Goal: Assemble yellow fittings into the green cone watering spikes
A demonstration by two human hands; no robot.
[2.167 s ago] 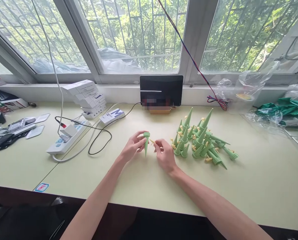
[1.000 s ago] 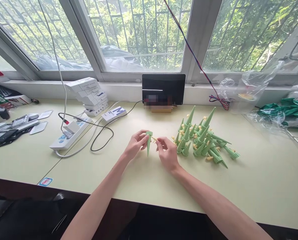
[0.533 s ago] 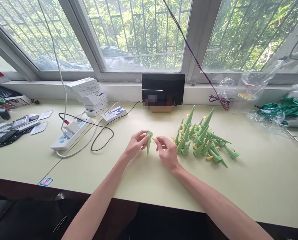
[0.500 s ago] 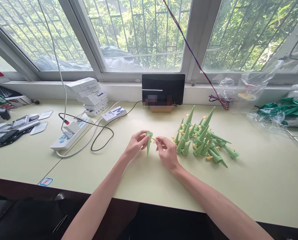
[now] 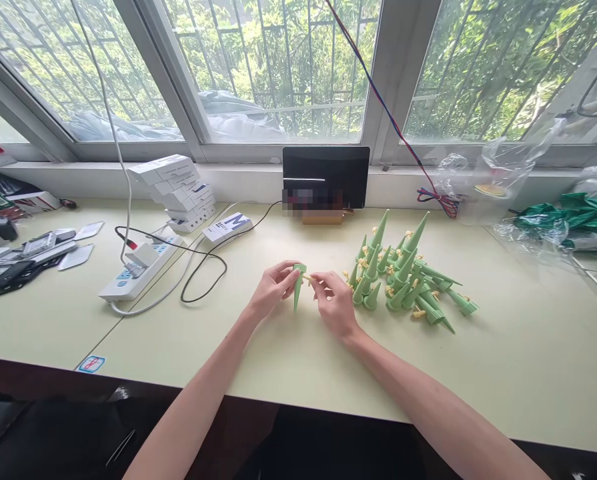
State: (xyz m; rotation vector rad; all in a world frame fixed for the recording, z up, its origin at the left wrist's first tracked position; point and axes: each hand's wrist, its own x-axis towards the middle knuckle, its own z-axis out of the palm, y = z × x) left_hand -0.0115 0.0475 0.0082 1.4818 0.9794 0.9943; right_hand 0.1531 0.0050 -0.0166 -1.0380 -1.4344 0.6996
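My left hand (image 5: 271, 291) pinches the wide top of a green plastic cone spike (image 5: 297, 291), tip pointing down toward the pale green table (image 5: 288, 353). My right hand (image 5: 332, 301) pinches a small yellow piece (image 5: 307, 279) that sits at the side of the spike's top. Both hands hover just above the table near its middle. Just right of my right hand lies a pile of several more green spikes (image 5: 403, 277) with yellow fittings, some upright, some on their sides.
A dark tablet (image 5: 325, 177) leans against the window sill behind my hands. To the left lie a white power strip (image 5: 138, 267) with black and white cables, stacked white boxes (image 5: 175, 190) and small gadgets (image 5: 23, 257). Plastic bags (image 5: 503, 167) and green bagged material (image 5: 573, 220) sit at the right.
My right hand has brought the yellow piece a little closer against the spike's top. The view has shifted slightly; the pile stays put.
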